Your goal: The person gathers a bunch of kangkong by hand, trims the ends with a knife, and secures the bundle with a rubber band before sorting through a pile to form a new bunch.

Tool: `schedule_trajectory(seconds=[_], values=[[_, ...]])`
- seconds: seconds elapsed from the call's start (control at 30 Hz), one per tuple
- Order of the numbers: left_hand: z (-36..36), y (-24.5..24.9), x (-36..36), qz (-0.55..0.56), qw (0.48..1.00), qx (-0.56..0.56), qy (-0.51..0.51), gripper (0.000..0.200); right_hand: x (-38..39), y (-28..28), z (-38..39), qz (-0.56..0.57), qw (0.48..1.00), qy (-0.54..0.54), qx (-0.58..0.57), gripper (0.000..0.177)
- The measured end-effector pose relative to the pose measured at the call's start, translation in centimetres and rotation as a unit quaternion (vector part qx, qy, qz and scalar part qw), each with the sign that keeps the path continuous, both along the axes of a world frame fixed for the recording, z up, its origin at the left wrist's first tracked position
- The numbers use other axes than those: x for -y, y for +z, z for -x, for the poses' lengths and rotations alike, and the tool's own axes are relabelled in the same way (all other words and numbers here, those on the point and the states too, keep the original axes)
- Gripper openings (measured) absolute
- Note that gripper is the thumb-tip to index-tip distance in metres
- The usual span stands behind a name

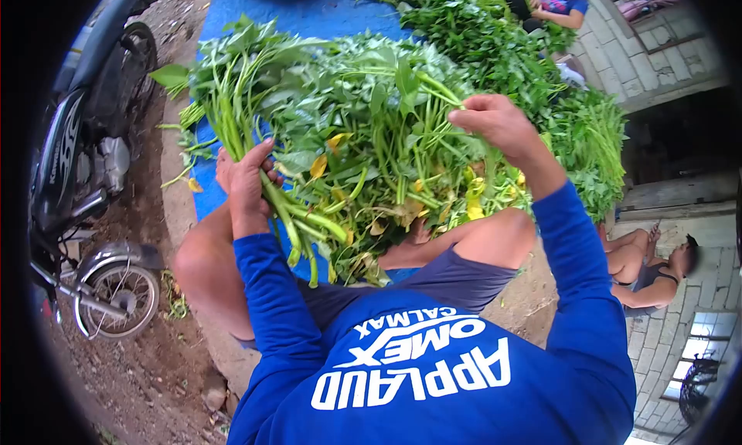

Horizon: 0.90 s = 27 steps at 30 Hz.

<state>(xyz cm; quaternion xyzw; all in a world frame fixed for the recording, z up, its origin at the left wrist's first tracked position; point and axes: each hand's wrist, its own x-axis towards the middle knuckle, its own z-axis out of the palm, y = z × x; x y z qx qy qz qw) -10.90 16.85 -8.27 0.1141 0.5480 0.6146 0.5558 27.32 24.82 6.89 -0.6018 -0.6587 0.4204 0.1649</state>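
Observation:
My left hand (246, 178) is wrapped round a bunch of leafy green stems (229, 120); the thick cut ends hang below my wrist and the leaves fan out above. On the right, my right hand (495, 120) pinches the end of a single green stem (438, 88), whose leaves reach leftward over the pile. Between and beyond both hands lies a broad heap of leafy greens (325, 97). Yellowed leaves (474, 202) and loose stems are scattered at the near side of the heap, close to my crossed legs.
A blue tarp (325, 11) lies under the greens. More greens (479, 35) are piled at the back right. A motorcycle (93, 159) stands on the left. One person (568, 8) sits at the far right, another (657, 271) by the block wall.

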Motion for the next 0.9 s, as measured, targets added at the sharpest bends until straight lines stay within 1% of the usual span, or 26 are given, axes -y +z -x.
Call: schedule_trajectory(seconds=[0.03, 0.07, 0.13, 0.17, 0.2, 0.23, 0.3, 0.33, 0.4, 0.43, 0.47, 0.5, 0.57, 0.63, 0.67, 0.7, 0.77, 0.8, 0.87, 0.9], values=[[-0.2, 0.2, 0.1, -0.003, 1.0, -0.016, 0.004, 0.026, 0.6, 3.1, -0.7, -0.025, 0.999, 0.007, 0.034, 0.029], [-0.2, 0.3, 0.1, -0.005, 1.0, 0.02, -0.005, 0.03, 1.2, 5.6, -1.4, -0.028, 0.999, 0.002, 0.033, 0.034], [-0.9, 0.9, -0.2, 0.002, 1.0, 0.023, -0.004, 0.033, 1.4, 6.5, -3.6, -0.028, 0.997, -0.011, -0.066, 0.032], [-1.0, 1.0, -0.1, 0.01, 1.0, 0.021, -0.002, 0.035, 1.6, 6.1, -4.3, -0.023, 0.992, -0.014, -0.12, 0.031], [-1.2, 1.2, 0.0, 0.007, 1.0, 0.004, -0.026, 0.026, 2.0, 5.5, -4.6, -0.022, 0.984, -0.02, -0.173, 0.023], [-1.9, 2.0, 0.2, 0.011, 1.0, -0.011, -0.015, 0.025, 2.8, 5.3, -4.2, -0.037, 0.984, -0.035, -0.173, 0.02], [-2.0, 1.0, 0.0, 0.022, 0.999, 0.01, -0.03, 0.026, 4.4, 4.5, -3.0, -0.063, 0.98, -0.066, -0.176, 0.014], [-1.9, 0.1, -0.2, 0.023, 0.998, 0.032, -0.041, 0.026, 4.7, 3.1, -2.6, -0.1, 0.976, -0.068, -0.182, 0.019], [-2.1, -0.9, -0.4, 0.022, 0.998, 0.023, -0.05, 0.027, 4.4, 0.4, -3.1, -0.085, 0.978, -0.06, -0.181, 0.028], [-2.2, -1.4, -0.5, 0.022, 0.998, 0.02, -0.055, 0.027, 4.4, -0.1, -2.9, -0.077, 0.979, -0.057, -0.179, 0.033], [-2.1, -2.6, -0.7, 0.018, 0.997, 0.016, -0.078, 0.028, 5.1, -0.2, -2.4, -0.118, 0.981, -0.04, -0.146, 0.042], [-2.7, -1.7, -0.8, 0.031, 0.998, 0.011, -0.06, 0.029, 5.3, -0.7, -2.4, -0.12, 0.975, -0.03, -0.187, 0.045], [-3.4, -1.8, -0.6, 0.024, 0.997, 0.018, -0.068, 0.028, 4.5, -2.3, -2.3, -0.118, 0.982, -0.073, -0.129, 0.05], [-4.5, -2.2, 0.2, 0.016, 0.996, 0.002, -0.089, 0.028, 6.0, -4.2, -2.5, -0.112, 0.976, -0.103, -0.154, 0.052], [-4.8, -2.0, -0.6, -0.003, 0.997, -0.004, -0.082, 0.029, 4.7, -4.8, -2.3, -0.121, 0.974, -0.098, -0.167, 0.053], [-5.4, -1.4, -0.5, 0.007, 0.997, 0.014, -0.073, 0.03, 4.7, -5.8, -2.0, -0.128, 0.965, -0.09, -0.208, 0.053], [-6.2, -2.4, -0.6, 0.008, 0.996, 0.004, -0.085, 0.033, 5.0, -7.3, -2.3, -0.145, 0.967, -0.103, -0.182, 0.05], [-6.4, -3.6, -0.9, 0.0, 0.995, -0.003, -0.101, 0.034, 5.5, -7.4, -1.9, -0.147, 0.968, -0.118, -0.163, 0.05], [-8.0, -4.6, -1.3, -0.01, 0.993, 0.008, -0.118, 0.032, 6.5, -7.4, -0.2, -0.149, 0.971, -0.137, -0.125, 0.05], [-8.8, -5.0, -1.3, -0.011, 0.991, 0.013, -0.132, 0.031, 6.9, -8.1, 0.7, -0.169, 0.972, -0.129, -0.098, 0.051]])
